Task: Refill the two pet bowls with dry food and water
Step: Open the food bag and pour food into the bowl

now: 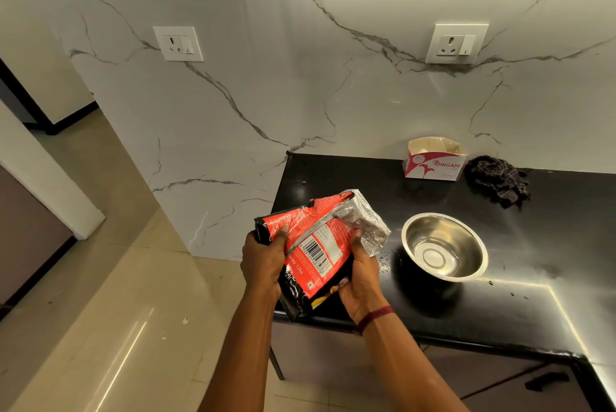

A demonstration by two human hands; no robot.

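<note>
On the pink-and-white carton [435, 165] at the back of the black counter [360, 178], you can read the brand "ORIGAMI" in pink capitals, beside a small pink logo. On the red food bag [313, 245] you hold, a white panel bears a barcode whose digits are too small to make out. Just below it, white print reads "Qty 1.2kg". The bag's other fine print is blurred.

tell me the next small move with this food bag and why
Probably shift the red food bag right until its open foil mouth is over the steel bowl: left hand and right hand grip it, and the bowl looks empty.
</note>
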